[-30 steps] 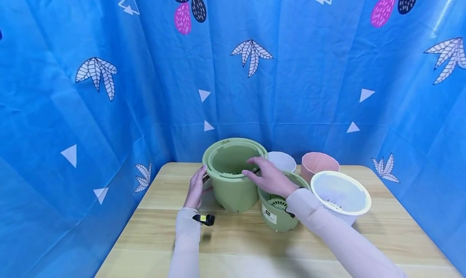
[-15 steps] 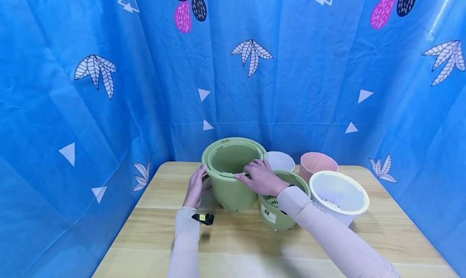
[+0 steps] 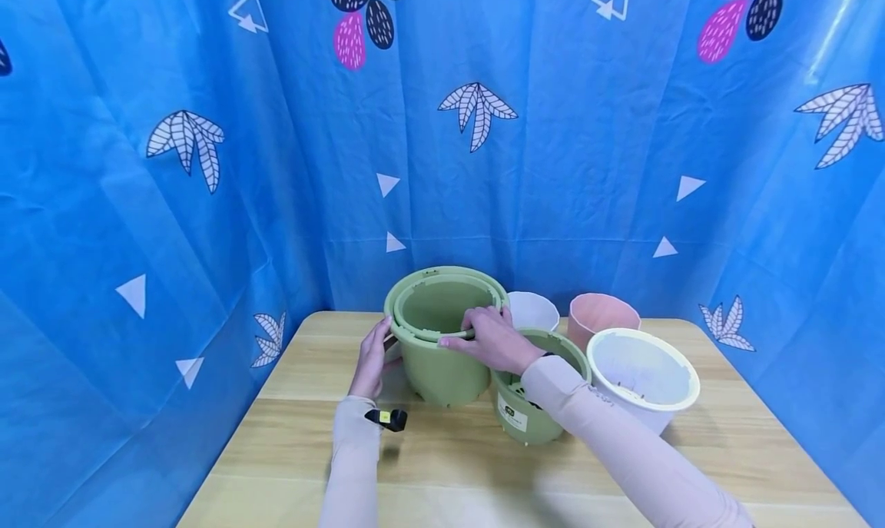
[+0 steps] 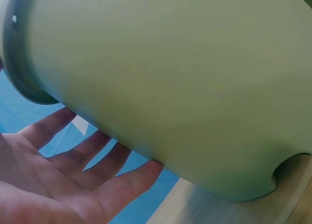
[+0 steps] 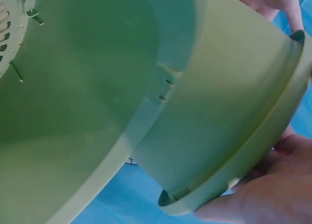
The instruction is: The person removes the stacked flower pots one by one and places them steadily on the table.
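A large green flower pot (image 3: 445, 374) stands upright on the table, with a second green pot (image 3: 442, 301) nested in it, its rim just inside the outer rim. My left hand (image 3: 369, 363) lies along the left side. In the left wrist view, the spread, nearly straight fingers (image 4: 129, 182) touch the pot's wall with their tips. My right hand (image 3: 492, 340) grips the front right of the rims, fingers over the edge and thumb outside. A smaller green pot (image 3: 531, 428) with a white label and slotted base stands under my right forearm.
Behind the smaller green pot stand a white pot (image 3: 534, 310) and a pink pot (image 3: 588, 320). A wider white pot (image 3: 681, 370) stands at the right, close to my right sleeve. A blue patterned curtain (image 3: 477, 197) encloses the wooden table (image 3: 290, 436).
My right hand has come down to the left from above the rims, and its fingers have closed over the edge. The left hand and the pots have stayed in place.
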`<state>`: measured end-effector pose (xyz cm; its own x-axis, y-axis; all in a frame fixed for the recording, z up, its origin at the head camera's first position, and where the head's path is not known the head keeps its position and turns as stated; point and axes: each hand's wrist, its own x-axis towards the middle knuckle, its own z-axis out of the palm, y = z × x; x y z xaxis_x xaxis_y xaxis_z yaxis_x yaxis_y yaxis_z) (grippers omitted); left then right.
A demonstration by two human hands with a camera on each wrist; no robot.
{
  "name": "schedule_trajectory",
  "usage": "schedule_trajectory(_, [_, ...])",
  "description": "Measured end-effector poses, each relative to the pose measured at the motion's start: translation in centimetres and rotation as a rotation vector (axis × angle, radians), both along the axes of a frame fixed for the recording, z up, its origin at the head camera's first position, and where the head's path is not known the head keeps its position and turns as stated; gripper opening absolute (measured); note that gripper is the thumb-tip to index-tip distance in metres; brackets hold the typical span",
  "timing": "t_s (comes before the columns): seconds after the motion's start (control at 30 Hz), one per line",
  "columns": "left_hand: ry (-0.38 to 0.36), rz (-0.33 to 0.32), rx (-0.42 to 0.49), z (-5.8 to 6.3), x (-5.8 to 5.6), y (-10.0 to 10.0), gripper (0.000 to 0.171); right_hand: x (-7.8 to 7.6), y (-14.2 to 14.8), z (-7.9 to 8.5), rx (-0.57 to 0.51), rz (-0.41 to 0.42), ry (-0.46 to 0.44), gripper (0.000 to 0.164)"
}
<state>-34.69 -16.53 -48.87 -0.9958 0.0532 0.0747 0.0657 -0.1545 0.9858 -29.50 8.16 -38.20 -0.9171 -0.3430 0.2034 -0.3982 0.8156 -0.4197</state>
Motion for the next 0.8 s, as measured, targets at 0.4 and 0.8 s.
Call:
schedule_trajectory(0.4, [0.007, 0.015, -0.013, -0.09, -0.02, 0.04, 0.063, -0.82, 0.09, 0.07, -0.155, 0.026, 0.054, 0.042])
schedule_trajectory(0.8, [0.01, 0.012, -0.02, -0.06, 0.02, 0.29, 0.066, -0.85, 0.4, 0.24, -0.086, 0.076, 0.117, 0.037])
